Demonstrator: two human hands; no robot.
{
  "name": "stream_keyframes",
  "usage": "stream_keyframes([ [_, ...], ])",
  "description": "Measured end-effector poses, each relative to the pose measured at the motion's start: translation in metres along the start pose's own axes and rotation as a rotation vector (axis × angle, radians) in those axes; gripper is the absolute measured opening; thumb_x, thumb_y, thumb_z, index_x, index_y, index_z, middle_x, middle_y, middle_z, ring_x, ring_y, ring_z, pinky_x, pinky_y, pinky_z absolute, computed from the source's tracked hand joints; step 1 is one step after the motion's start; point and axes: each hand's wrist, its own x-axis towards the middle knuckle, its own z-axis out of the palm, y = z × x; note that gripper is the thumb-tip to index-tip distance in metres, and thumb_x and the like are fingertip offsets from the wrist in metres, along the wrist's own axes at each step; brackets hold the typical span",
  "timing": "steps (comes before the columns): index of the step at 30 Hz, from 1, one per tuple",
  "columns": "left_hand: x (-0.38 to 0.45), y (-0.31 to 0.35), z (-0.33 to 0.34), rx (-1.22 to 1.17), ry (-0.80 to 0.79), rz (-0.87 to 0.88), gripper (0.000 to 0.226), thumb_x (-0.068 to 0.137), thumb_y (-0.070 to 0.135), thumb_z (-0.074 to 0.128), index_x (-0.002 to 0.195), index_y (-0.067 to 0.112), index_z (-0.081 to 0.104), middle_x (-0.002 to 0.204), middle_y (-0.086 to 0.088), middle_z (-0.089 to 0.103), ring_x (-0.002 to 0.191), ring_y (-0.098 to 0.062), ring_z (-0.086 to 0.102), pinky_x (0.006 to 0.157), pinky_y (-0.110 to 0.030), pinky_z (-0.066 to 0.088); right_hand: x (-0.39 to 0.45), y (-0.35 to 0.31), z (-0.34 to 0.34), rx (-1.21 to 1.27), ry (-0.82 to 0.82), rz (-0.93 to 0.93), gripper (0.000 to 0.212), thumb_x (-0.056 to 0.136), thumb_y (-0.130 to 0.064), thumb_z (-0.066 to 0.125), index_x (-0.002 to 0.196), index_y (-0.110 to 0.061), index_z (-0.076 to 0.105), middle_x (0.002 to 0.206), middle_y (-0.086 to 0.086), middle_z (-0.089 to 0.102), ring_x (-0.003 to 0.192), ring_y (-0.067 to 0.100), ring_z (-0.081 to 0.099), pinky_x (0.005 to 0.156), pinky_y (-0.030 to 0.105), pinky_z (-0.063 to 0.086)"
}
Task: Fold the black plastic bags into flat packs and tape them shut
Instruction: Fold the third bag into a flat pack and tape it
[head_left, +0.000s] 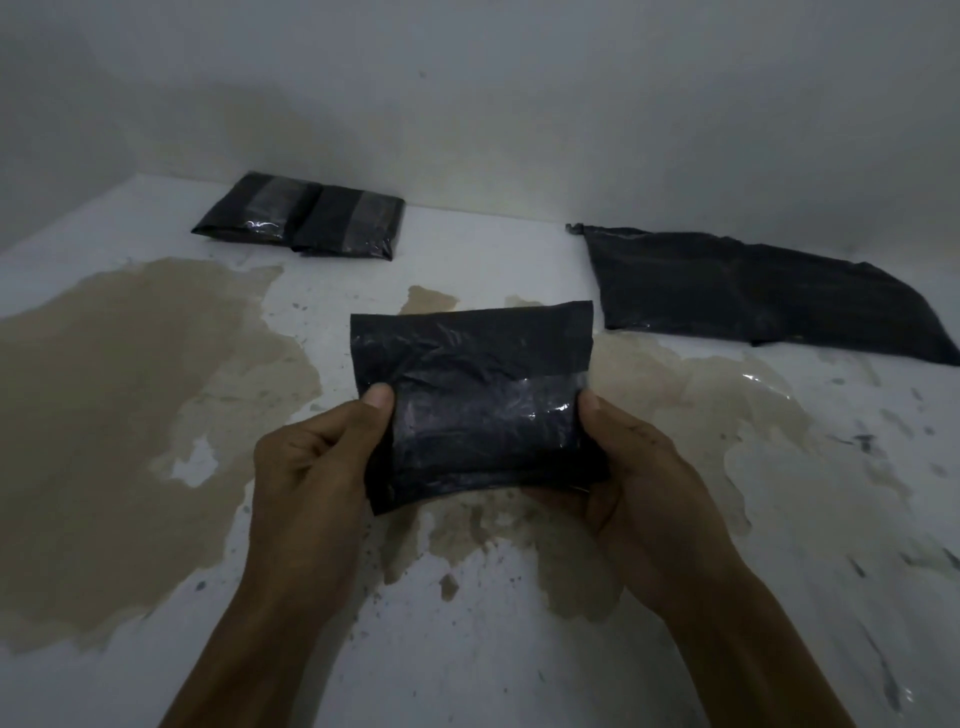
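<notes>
A person's two bare hands hold a folded black plastic pack up in the middle of the view, above a white floor marked with large tan stains. The pack is roughly rectangular and crinkled, and a strip of clear shiny tape runs across its lower half, catching the light. Its upper edge stands free, tilted a little away from the camera.

The left hand grips the pack's left edge, its thumb pressed flat on the front face and its fingers curled behind, out of sight. The right hand grips the right edge in the same way, thumb on the front near the end of the tape, fingers wrapped underneath the lower right corner. Both forearms reach in from the near edge of the view.

At the far left, close to the base of a pale wall, two finished packs lie side by side on the floor, touching each other. Each is black and bears a band of clear tape.

At the far right, a larger black bag lies spread flat on the floor, not folded into a pack, one corner twisted to a small point at its far left end. It lies well apart from the two finished packs, and the held pack sits between them, nearer the camera.

The lighting is dim.
</notes>
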Motion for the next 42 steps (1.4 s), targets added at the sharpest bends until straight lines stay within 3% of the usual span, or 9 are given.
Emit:
stream_keyframes([
  [5,0.001,-0.001,0.000,-0.032,0.051,-0.005,0.024,0.090,0.018,0.057,0.082,0.024,0.080,0.094,-0.005,0.077,0.089,-0.024,0.074,0.069,-0.023,0.058,0.000,-0.003,-0.001,0.051,0.032,0.036,0.045,0.078,-0.038,0.054,0.110,-0.009,0.068,0.109,0.011,0.073,0.102,0.029,0.068,0.081,0.040,0.059],
  [10,0.001,-0.002,0.002,-0.055,0.042,-0.019,0.026,0.090,0.017,0.056,0.082,0.024,0.080,0.094,-0.005,0.077,0.089,-0.023,0.074,0.070,-0.025,0.058,-0.002,-0.001,-0.002,-0.066,0.043,-0.033,0.034,0.076,-0.040,0.052,0.079,-0.020,0.080,0.097,0.004,0.076,0.090,0.018,0.072,0.072,0.029,0.059],
  [18,0.000,-0.003,0.002,-0.064,0.076,-0.096,0.024,0.089,0.024,0.058,0.091,0.013,0.079,0.095,-0.012,0.076,0.088,-0.031,0.074,0.077,-0.042,0.059,-0.003,-0.001,0.001,-0.143,-0.065,-0.086,0.045,0.075,-0.039,0.060,0.105,-0.008,0.071,0.105,0.009,0.074,0.099,0.024,0.070,0.081,0.033,0.058],
  [24,0.003,0.000,0.007,-0.151,-0.004,-0.222,0.028,0.091,0.020,0.057,0.078,0.014,0.080,0.092,-0.012,0.077,0.084,-0.030,0.074,0.073,-0.039,0.059,0.002,0.006,-0.006,-0.274,0.052,-0.204,0.033,0.077,-0.030,0.060,0.100,-0.010,0.073,0.099,0.006,0.076,0.096,0.021,0.071,0.087,0.035,0.055],
  [26,0.005,0.003,0.008,-0.194,-0.064,-0.256,0.023,0.083,0.025,0.061,0.087,0.010,0.078,0.096,-0.013,0.076,0.088,-0.031,0.073,0.078,-0.042,0.057,0.002,0.008,-0.005,-0.294,0.071,-0.234,0.031,0.079,-0.030,0.060,0.100,-0.010,0.073,0.099,0.007,0.076,0.096,0.023,0.071,0.087,0.038,0.054],
  [28,0.006,0.003,0.008,-0.070,-0.123,-0.185,0.029,0.077,0.025,0.068,0.103,0.013,0.072,0.097,-0.009,0.076,0.088,-0.029,0.074,0.078,-0.042,0.059,0.002,0.010,-0.004,-0.349,0.090,-0.256,0.031,0.080,-0.032,0.059,0.100,-0.013,0.073,0.098,0.003,0.076,0.094,0.018,0.071,0.083,0.034,0.056],
  [31,0.008,0.004,0.010,0.095,-0.110,-0.037,0.025,0.080,0.014,0.072,0.104,0.017,0.071,0.091,-0.005,0.077,0.083,-0.027,0.074,0.074,-0.041,0.060,0.002,0.011,0.001,-0.366,0.116,-0.288,0.031,0.081,-0.038,0.057,0.100,-0.018,0.073,0.095,-0.007,0.076,0.090,0.009,0.071,0.074,0.022,0.057],
  [39,0.025,0.023,0.022,0.142,-0.189,0.109,0.035,0.079,0.014,0.077,0.112,0.019,0.066,0.097,0.003,0.076,0.086,-0.016,0.074,0.072,-0.032,0.061,0.011,0.013,0.023,-0.300,0.171,-0.418,0.036,0.074,-0.021,0.076,0.109,-0.017,0.068,0.100,0.003,0.075,0.090,0.022,0.073,0.075,0.038,0.060],
  [42,0.035,0.027,0.018,0.170,-0.199,0.140,0.045,0.072,0.011,0.083,0.113,0.015,0.066,0.101,-0.001,0.076,0.089,-0.020,0.074,0.076,-0.040,0.061,0.016,0.007,0.028,-0.289,0.162,-0.449,0.028,0.078,-0.015,0.074,0.106,-0.014,0.070,0.098,0.005,0.075,0.089,0.023,0.073,0.075,0.038,0.060],
])
